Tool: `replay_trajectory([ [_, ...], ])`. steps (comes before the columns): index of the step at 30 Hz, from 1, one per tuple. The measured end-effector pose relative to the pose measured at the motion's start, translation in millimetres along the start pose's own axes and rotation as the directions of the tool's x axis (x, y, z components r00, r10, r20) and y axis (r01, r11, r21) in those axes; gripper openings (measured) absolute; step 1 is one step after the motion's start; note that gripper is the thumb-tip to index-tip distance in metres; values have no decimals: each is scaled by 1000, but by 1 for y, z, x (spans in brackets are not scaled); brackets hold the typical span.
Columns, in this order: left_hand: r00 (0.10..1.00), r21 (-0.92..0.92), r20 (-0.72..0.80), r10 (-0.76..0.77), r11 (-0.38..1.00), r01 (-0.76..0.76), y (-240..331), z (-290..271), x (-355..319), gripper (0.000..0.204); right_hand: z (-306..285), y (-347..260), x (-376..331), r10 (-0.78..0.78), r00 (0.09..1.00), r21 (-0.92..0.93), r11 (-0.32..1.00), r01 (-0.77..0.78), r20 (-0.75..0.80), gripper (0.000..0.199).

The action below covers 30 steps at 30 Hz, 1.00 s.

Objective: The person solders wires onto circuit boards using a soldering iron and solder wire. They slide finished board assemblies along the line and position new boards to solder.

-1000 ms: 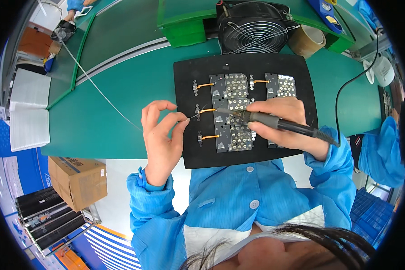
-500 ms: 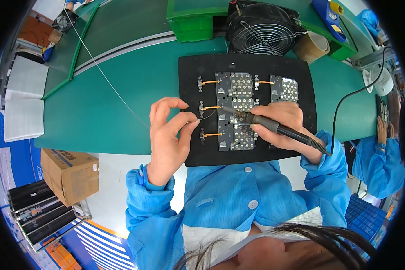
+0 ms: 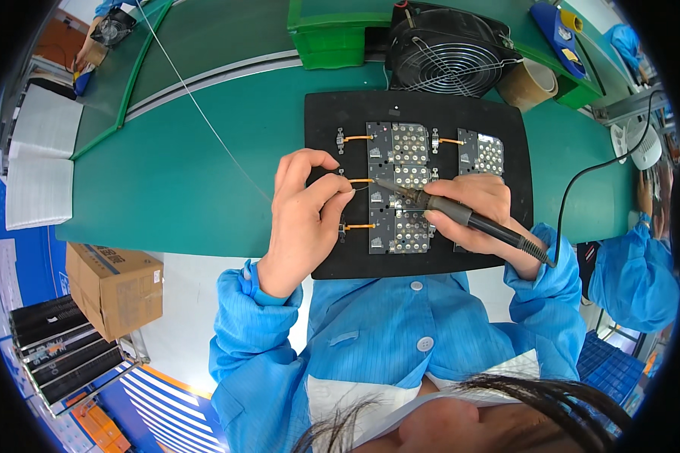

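My right hand grips a soldering iron like a pen, its tip on the middle board of a column of dark circuit boards. My left hand pinches thin solder wire between thumb and forefinger, with the wire's end reaching the iron's tip. The wire trails away to the far left. Orange flex cables with small connectors stick out from the boards' left sides. My left fingers cover the middle connector. Another board lies to the right, partly hidden by my right hand. All rest on a black mat.
A black fan stands behind the mat, between a green bin and a tape roll. The iron's cord loops to the right. A cardboard box is at lower left. Another person's blue sleeve shows at right.
My left hand has moved right, closer to the boards, feeding the solder wire toward the iron's tip. The iron stays at the same spot on the middle board. The view has shifted slightly.
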<state>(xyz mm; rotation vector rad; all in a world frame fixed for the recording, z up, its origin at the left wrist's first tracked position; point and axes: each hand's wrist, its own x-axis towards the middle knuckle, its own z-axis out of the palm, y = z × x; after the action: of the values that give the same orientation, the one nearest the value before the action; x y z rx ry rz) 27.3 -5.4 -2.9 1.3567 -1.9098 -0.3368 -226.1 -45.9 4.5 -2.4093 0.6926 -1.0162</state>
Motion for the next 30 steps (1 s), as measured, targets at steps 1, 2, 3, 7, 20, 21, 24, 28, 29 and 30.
replay_trajectory([
  [1, 1000, -58, -2, -28, 998, 28, -1, 2, 0, 15, -1, 0, 0, 5, 1000, -1, 1000, -5, 9, 27],
  [2, 998, -116, -2, -55, 992, 55, -3, 4, 0, 14, -1, 0, 0, 4, 1000, -1, 1000, -4, 10, 27],
  [3, 998, -116, -3, -56, 992, 55, -3, 4, 0, 14, 0, 0, 0, 0, 1000, -7, 1000, 0, 2, 27],
  [7, 975, -302, 67, -211, 927, 222, -5, 9, 3, 14, -1, 3, 0, -2, 1000, 4, 1000, 2, -15, 27],
  [20, 979, -253, 88, -181, 947, 198, -13, 28, 10, 10, 0, 5, -1, -11, 1000, 51, 999, 10, 7, 26],
  [21, 979, -253, 88, -183, 947, 199, -14, 28, 9, 10, 0, 5, -1, -2, 1000, 42, 999, 1, 7, 27],
  [24, 980, -304, 81, -179, 932, 195, -15, 29, 9, 10, 0, 5, -1, 17, 1000, 29, 999, -17, 2, 27],
  [28, 976, -315, 82, -200, 924, 216, -15, 29, 9, 10, -2, 4, 0, 18, 1000, 0, 1000, -18, 8, 26],
  [29, 977, -314, 82, -197, 925, 213, -15, 29, 9, 10, -2, 4, 0, 19, 1000, -1, 1000, -19, 9, 26],
  [30, 977, -315, 82, -197, 925, 213, -15, 29, 9, 10, -2, 4, 0, 24, 1000, 4, 1000, -24, 15, 26],
])
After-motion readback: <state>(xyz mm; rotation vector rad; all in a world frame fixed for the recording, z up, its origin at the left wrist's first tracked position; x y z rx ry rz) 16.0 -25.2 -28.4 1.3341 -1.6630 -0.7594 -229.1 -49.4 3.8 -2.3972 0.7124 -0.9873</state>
